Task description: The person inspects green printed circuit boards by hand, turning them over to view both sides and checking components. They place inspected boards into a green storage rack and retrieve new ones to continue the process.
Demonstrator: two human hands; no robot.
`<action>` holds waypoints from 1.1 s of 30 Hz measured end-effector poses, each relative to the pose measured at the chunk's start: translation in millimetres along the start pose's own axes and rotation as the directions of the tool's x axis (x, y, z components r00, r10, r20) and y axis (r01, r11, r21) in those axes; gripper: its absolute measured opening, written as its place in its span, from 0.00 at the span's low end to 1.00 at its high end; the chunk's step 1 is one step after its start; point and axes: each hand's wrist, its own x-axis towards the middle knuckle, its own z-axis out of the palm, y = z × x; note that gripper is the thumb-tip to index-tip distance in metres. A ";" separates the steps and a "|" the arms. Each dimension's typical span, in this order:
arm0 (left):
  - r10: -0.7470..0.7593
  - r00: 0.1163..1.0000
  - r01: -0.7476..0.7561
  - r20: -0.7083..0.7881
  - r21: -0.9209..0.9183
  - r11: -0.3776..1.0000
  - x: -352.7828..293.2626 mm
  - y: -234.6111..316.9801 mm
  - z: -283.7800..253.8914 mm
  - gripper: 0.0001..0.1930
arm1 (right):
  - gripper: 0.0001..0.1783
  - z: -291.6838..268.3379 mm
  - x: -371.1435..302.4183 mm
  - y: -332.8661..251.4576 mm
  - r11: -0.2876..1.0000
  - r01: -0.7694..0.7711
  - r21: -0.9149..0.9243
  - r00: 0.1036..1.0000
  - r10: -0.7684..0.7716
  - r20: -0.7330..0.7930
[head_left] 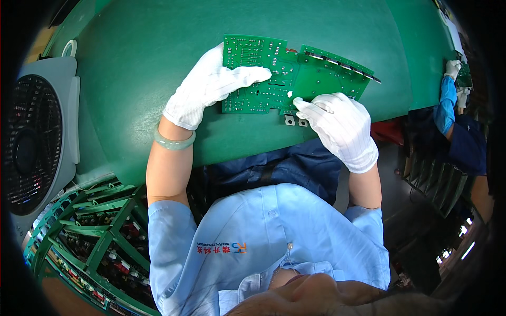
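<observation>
A green circuit board (287, 71) is held over the green worktop, its side with many solder points facing up. My left hand (219, 79), in a white glove, grips the board's left part, the thumb lying across its face and the other fingers hidden beneath. On the lower right edge, my white-gloved right hand (337, 121) pinches the board with thumb and curled fingers. Beside those fingers, two metal-tabbed components (290, 120) stick out past the lower edge. A row of dark parts (342, 66) runs along the board's upper right edge.
A grey fan (39, 131) stands at the left of the green worktop (142, 63). Green racks (100, 226) filled with boards are at lower left. At far right, another person's gloved hand (453, 68) is by a board, near a slatted rack (435, 179).
</observation>
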 end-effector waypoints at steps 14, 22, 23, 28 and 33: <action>-0.010 1.000 0.011 -0.015 0.052 0.999 2.0 -4.5 -3.0 0.23 | 0.20 9.0 -2.3 3.0 0.999 0.026 -0.019 0.999 -0.027 -0.029; 0.005 1.000 -0.005 -0.003 0.008 1.000 -0.5 1.6 -0.1 0.23 | 0.18 8.8 -4.2 7.2 0.998 0.063 0.023 0.998 -0.063 -0.002; 0.016 1.000 -0.016 -0.003 0.001 1.000 -0.1 -0.4 -0.6 0.23 | 0.18 9.2 -4.5 7.6 0.998 0.066 0.023 0.998 -0.066 -0.004; -0.035 0.998 0.041 -0.053 0.113 0.993 1.9 2.9 2.8 0.23 | 0.18 8.4 -2.6 6.4 0.998 0.030 0.062 0.999 -0.030 -0.013; -0.011 0.998 0.017 -0.060 0.110 0.994 1.3 1.6 4.5 0.18 | 0.20 13.0 -0.6 -0.4 0.998 -0.053 0.021 0.993 0.055 -0.108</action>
